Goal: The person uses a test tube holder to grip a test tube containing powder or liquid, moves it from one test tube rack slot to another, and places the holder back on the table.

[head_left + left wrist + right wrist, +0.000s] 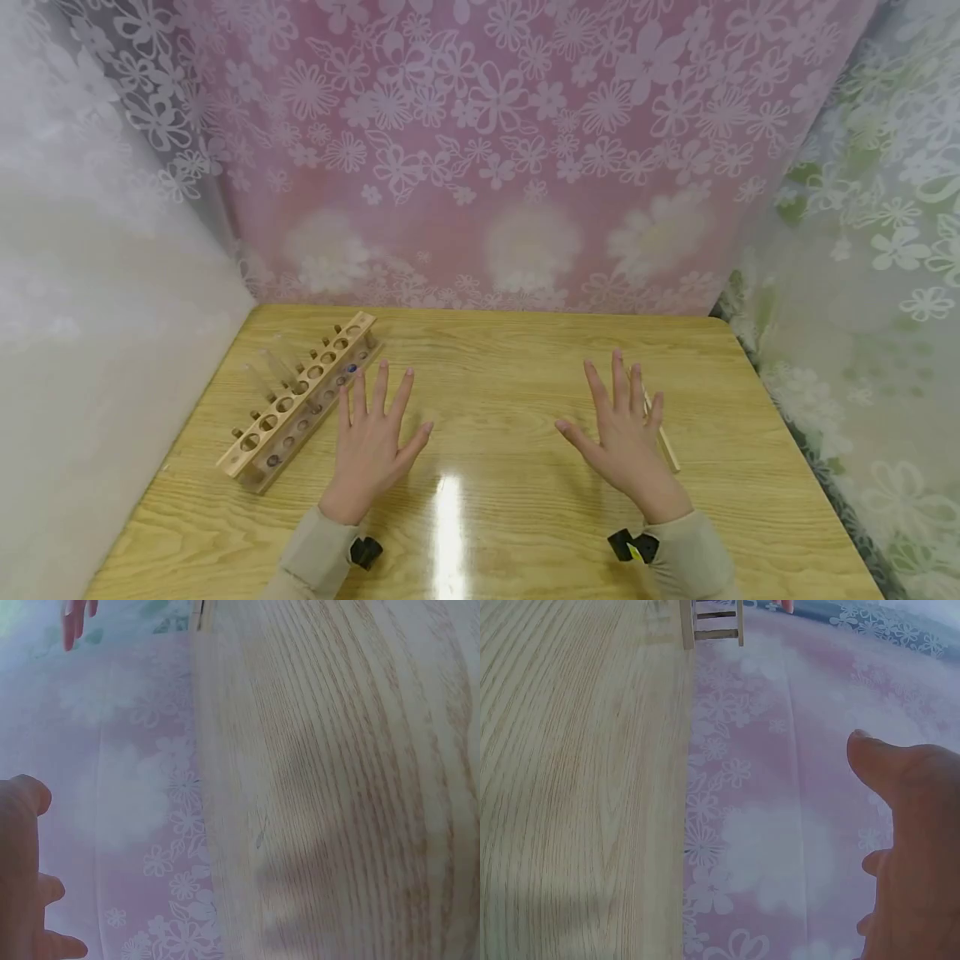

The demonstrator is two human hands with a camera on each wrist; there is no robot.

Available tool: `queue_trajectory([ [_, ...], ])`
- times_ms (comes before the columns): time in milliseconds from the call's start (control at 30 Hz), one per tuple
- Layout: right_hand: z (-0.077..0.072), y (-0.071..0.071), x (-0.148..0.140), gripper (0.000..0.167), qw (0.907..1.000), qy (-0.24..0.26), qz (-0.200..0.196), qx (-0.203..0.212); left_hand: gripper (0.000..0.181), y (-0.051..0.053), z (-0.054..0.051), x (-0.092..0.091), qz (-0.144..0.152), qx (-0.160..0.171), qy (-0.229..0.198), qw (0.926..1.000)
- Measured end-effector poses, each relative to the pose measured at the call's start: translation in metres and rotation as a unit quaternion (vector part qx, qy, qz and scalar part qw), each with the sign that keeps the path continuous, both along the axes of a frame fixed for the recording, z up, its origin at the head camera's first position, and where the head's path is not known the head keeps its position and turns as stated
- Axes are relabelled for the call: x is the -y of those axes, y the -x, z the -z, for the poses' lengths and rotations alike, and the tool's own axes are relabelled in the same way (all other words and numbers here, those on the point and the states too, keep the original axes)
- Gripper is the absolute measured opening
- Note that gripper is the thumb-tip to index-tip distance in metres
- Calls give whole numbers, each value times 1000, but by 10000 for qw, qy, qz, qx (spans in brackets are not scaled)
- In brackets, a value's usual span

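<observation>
Both grips are spread wide, palms toward the counter [495,408] and fingers fanned away from the person; neither the left grip [371,446] nor the right grip [626,450] has hold of anything. In both wrist views the fingers show against the floral curtain [480,108] rather than lying on wood, so the two appear to be held up above the counter, probably to keep them off everything and leave the space between them free. Just left of the left grip, slanting from nearer the person to farther away, stands the wooden rack [308,385]; its near side passes close to that grip's little finger in the head view, with no contact to be made out. Its holed top board seems meant to keep things upright, and two clear tubes [281,367] lean a little in it, beyond the left grip and to its left. Short pegs [301,367] line the rack's side farther from that grip, perhaps for drying tubes. Below and to the right of the right grip's outer fingers lies a thin pale stick [666,442], partly hidden by them, likely set there to be within that grip's easy reach; what it is exactly I cannot tell.
</observation>
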State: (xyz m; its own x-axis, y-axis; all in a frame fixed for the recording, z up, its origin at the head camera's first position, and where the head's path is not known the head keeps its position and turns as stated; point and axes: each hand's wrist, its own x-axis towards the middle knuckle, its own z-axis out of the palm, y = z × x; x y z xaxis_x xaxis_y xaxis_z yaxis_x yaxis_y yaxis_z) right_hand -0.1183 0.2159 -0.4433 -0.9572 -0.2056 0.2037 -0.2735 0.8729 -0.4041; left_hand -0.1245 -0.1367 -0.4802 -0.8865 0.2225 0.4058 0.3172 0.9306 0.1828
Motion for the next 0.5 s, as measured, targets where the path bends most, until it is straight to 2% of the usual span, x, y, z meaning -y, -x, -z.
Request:
queue_trajectory([
  [167, -2, 0, 3, 93, 9997, 204, -72, 92, 74, -2, 0, 0, 23, -18, -74, 10000],
  [267, -4, 2, 5, 93, 9987, 506, -89, 38, 74, -3, -2, -1, 51, -9, -187, 9998],
  [400, -2, 7, 7, 90, 9925, 1186, -175, -221, 75, -6, -3, -3, 80, -59, -362, 9993],
  [500, -1, 11, 9, 86, 9819, 1844, -293, -328, 75, -11, -3, -6, 193, -202, -678, 9973],
])
